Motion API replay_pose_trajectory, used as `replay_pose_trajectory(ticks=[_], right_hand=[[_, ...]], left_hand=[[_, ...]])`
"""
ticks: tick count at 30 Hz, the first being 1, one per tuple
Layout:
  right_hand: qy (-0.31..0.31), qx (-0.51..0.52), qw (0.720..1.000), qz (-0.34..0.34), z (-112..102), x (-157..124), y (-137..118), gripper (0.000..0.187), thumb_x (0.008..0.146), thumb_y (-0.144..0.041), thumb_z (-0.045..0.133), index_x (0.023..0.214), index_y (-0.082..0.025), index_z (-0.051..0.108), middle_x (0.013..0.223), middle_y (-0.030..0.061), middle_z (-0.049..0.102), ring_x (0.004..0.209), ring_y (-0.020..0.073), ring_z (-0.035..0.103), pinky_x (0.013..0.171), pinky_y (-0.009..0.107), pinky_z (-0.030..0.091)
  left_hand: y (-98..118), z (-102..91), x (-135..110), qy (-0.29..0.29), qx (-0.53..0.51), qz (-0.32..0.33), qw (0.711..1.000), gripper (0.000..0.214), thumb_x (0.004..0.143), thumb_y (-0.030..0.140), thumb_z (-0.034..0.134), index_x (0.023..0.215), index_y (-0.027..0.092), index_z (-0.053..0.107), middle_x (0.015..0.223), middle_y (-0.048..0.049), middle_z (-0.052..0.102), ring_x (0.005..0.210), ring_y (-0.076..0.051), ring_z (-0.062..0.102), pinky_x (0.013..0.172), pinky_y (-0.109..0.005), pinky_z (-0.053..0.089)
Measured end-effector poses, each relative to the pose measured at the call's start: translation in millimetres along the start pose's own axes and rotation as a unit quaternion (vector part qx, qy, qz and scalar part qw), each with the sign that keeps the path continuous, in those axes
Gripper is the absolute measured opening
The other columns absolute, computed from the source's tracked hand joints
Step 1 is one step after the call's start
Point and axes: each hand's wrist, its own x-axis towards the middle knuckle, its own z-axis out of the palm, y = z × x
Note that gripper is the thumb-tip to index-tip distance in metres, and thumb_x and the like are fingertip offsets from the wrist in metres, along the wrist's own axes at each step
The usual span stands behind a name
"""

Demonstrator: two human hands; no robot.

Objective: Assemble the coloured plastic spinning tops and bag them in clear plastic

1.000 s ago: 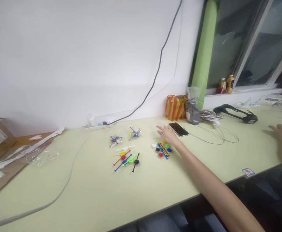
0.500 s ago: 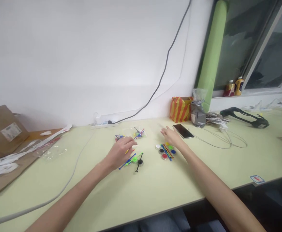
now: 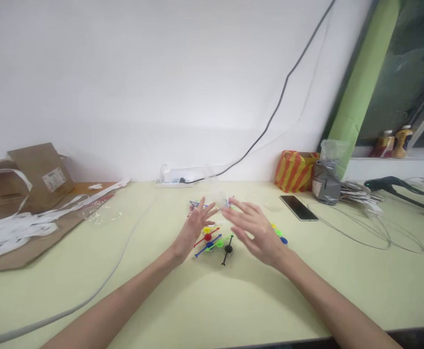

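Observation:
My left hand [image 3: 193, 230] is raised over the table with its fingers spread. Opposite it, my right hand [image 3: 253, 230] has its fingers stretched out towards the left. A faint, blurred see-through film [image 3: 217, 186] shows just beyond the fingertips; whether either hand touches it I cannot tell. Below and between the hands lie small spinners with arrow pointers: a red one [image 3: 207, 237], a blue one [image 3: 209, 245], a green one [image 3: 219, 243] and a black one [image 3: 228, 249]. More arrow pieces [image 3: 194, 204] lie behind the left hand. My right hand partly hides several coloured discs [image 3: 283, 240].
A phone [image 3: 298, 207], a striped bag [image 3: 294, 170] and a grey pouch [image 3: 326, 182] are at the right, with a thin cable [image 3: 346, 246]. A power strip [image 3: 175, 179] is against the wall. Cardboard [image 3: 39, 179] and white strips [image 3: 19, 235] lie at left.
My right hand has moved left, from beyond the coloured discs to beside my left hand. My left hand's fingers have spread upward. The view has turned to the left.

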Motion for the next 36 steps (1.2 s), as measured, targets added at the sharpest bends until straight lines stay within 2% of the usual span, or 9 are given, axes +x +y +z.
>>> replay_pose_trajectory(ticks=[3, 5, 7, 12, 18, 23, 27, 31, 36], right_hand=[[-0.063, 0.012, 0.997, -0.051, 13, 2, -20, 0.039, 0.105, -0.027, 0.045, 0.143, -0.021, 0.053, 0.141, 0.008, 0.06, 0.146, 0.0221, 0.037, 0.115, 0.045, 0.037], [-0.104, 0.034, 0.992, -0.059, 19, 1, -26, 0.042, 0.105, -0.03, 0.045, 0.147, -0.021, 0.049, 0.143, 0.008, 0.058, 0.145, 0.0222, 0.039, 0.116, 0.045, 0.038], [-0.107, 0.063, 0.991, -0.055, 23, 0, -28, 0.046, 0.105, -0.03, 0.045, 0.15, -0.019, 0.043, 0.144, 0.01, 0.056, 0.14, 0.0216, 0.044, 0.114, 0.043, 0.041], [0.005, 0.064, 0.998, -0.014, 22, -1, -27, 0.048, 0.101, -0.013, 0.044, 0.148, -0.02, 0.043, 0.139, 0.0108, 0.059, 0.133, 0.0208, 0.05, 0.109, 0.042, 0.047], [0.037, -0.032, 0.999, -0.025, 24, -1, -23, 0.068, 0.093, 0.0, 0.041, 0.158, -0.017, 0.028, 0.153, 0.0139, 0.044, 0.147, 0.025, 0.034, 0.115, 0.047, 0.043], [0.038, -0.061, 0.997, -0.024, 25, 1, -19, 0.073, 0.09, 0.003, 0.041, 0.158, -0.017, 0.025, 0.154, 0.0138, 0.043, 0.147, 0.0258, 0.033, 0.115, 0.049, 0.042], [0.032, -0.067, 0.997, 0.006, 23, 1, -15, 0.067, 0.091, 0.002, 0.042, 0.154, -0.018, 0.033, 0.139, 0.0135, 0.056, 0.134, 0.0269, 0.047, 0.107, 0.049, 0.047], [0.021, -0.089, 0.995, 0.05, 23, -2, -9, 0.053, 0.089, 0.001, 0.044, 0.137, -0.02, 0.054, 0.11, 0.0125, 0.062, 0.104, 0.0259, 0.056, 0.087, 0.044, 0.053], [0.036, -0.106, 0.993, 0.048, 23, -5, -2, 0.045, 0.093, -0.002, 0.05, 0.132, -0.021, 0.058, 0.102, 0.0103, 0.06, 0.096, 0.0225, 0.055, 0.081, 0.037, 0.051]], left_hand=[[8, 1.3, -4, -0.013, -0.152, -0.062, 0.986, 0.075, 0.098, 0.071, 0.039, 0.16, 0.037, 0.014, 0.161, -0.0084, 0.033, 0.141, -0.031, 0.044, 0.112, -0.051, 0.04], [13, 1.2, -6, -0.003, -0.146, -0.064, 0.987, 0.081, 0.096, 0.052, 0.059, 0.16, 0.038, 0.011, 0.157, -0.0094, 0.04, 0.136, -0.032, 0.05, 0.108, -0.051, 0.044], [15, 0.6, -7, -0.003, -0.09, -0.012, 0.996, 0.084, 0.094, 0.038, 0.064, 0.16, 0.035, 0.012, 0.15, -0.012, 0.049, 0.13, -0.032, 0.055, 0.107, -0.052, 0.046], [9, -7.0, -6, 0.035, 0.156, 0.158, 0.975, 0.059, 0.105, 0.027, 0.039, 0.16, 0.034, 0.017, 0.155, -0.0102, 0.043, 0.138, -0.027, 0.048, 0.119, -0.053, 0.032], [5, -22.3, -2, -0.022, 0.421, 0.268, 0.866, 0.07, 0.098, 0.012, 0.045, 0.16, 0.034, 0.019, 0.162, -0.0095, 0.029, 0.149, -0.028, 0.03, 0.122, -0.052, 0.028], [7, -29.9, 3, -0.043, 0.544, 0.281, 0.79, 0.082, 0.092, -0.003, 0.037, 0.161, 0.03, 0.01, 0.165, -0.0138, 0.02, 0.152, -0.03, 0.022, 0.121, -0.059, 0.024], [10, -33.8, 6, -0.05, 0.601, 0.275, 0.749, 0.102, 0.073, -0.017, 0.024, 0.161, 0.032, 0.011, 0.167, -0.0101, 0.014, 0.153, -0.028, 0.017, 0.123, -0.058, 0.021], [14, -35.5, 7, -0.043, 0.624, 0.263, 0.735, 0.111, 0.065, -0.02, 0.022, 0.161, 0.034, 0.009, 0.167, -0.0082, 0.01, 0.154, -0.028, 0.013, 0.123, -0.058, 0.02], [13, -36.5, 8, -0.046, 0.614, 0.259, 0.744, 0.111, 0.064, -0.02, 0.021, 0.161, 0.033, 0.008, 0.168, -0.0091, 0.008, 0.154, -0.028, 0.01, 0.123, -0.06, 0.019]])
